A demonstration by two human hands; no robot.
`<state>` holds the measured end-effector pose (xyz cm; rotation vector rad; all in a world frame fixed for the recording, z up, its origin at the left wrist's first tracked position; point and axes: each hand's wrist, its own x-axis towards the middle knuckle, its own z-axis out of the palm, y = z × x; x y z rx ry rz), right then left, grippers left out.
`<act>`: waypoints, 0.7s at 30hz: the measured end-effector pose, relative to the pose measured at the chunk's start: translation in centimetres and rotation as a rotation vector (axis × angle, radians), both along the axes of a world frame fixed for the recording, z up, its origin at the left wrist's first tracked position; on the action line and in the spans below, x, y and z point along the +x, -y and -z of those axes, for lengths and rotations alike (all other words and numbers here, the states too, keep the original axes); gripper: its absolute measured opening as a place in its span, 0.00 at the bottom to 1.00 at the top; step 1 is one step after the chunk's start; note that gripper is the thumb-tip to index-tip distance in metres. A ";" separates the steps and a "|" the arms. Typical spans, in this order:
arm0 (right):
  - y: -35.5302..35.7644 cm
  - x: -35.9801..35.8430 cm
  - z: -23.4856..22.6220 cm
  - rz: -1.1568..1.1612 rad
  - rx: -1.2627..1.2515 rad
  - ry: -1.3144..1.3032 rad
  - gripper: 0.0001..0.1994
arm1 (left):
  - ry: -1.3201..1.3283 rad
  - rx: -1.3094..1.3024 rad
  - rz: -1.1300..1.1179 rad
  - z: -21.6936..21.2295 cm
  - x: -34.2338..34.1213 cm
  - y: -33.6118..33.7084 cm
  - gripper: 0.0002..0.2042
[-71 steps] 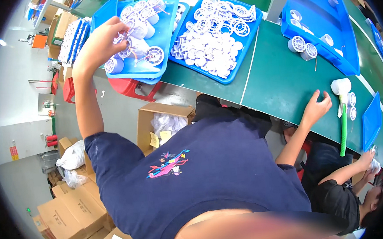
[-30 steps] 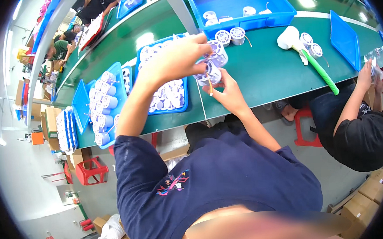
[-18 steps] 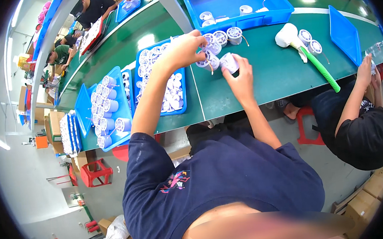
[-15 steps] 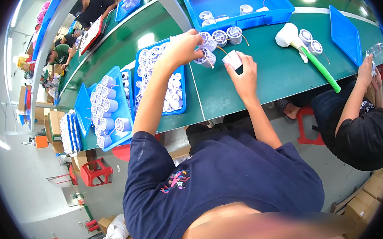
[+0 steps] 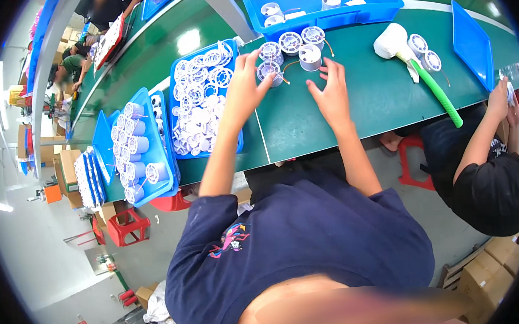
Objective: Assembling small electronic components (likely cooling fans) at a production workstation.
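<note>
Near table edge, hands (apart), bare belt between

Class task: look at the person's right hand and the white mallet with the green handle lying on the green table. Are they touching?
Apart. The head view shows the right hand near the small round spools, with bare green table between it and the mallet.

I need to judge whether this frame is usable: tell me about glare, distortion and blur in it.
Head view: ceiling lights throw bright glare patches on the green table; the fisheye bends the table edge and blacks out the corners; the left hand, right hand and white spools between them are sharp; a smeared, blurred patch sits at the bottom centre.
</note>
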<state>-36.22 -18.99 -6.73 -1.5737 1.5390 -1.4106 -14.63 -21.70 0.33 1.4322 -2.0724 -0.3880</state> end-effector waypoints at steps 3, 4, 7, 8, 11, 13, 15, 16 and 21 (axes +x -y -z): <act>-0.2 0.0 1.1 -0.001 -0.042 0.076 0.27 | -0.247 0.042 -0.204 3.3 -0.8 -5.9 0.32; -0.2 -0.1 0.9 -0.016 -0.045 0.043 0.24 | -0.326 0.091 -0.247 5.1 -1.1 -7.8 0.32; -0.1 0.2 0.5 -0.025 -0.037 -0.023 0.17 | -0.194 -0.003 -0.240 6.9 -1.3 -10.6 0.32; 0.0 0.1 0.5 0.001 -0.033 -0.041 0.15 | -0.382 0.071 -0.285 7.2 -1.4 -10.4 0.34; -0.4 0.1 0.1 -0.034 -0.036 -0.056 0.20 | -0.461 0.167 -0.434 5.4 -2.5 -8.1 0.42; -0.1 0.7 -0.3 -0.046 -0.019 -0.018 0.22 | -0.410 -0.023 -0.440 6.8 -2.9 -5.8 0.46; 0.1 0.6 -0.6 -0.045 0.063 0.103 0.25 | -0.419 -0.083 -0.444 6.4 -3.7 -3.4 0.46; 0.5 0.3 -0.7 -0.040 0.102 0.026 0.26 | -0.418 -0.084 -0.433 6.5 -3.7 -2.5 0.44; 4.3 0.7 -1.3 -0.014 0.086 -0.327 0.28 | -0.385 -0.057 -0.397 7.0 -3.6 -3.8 0.31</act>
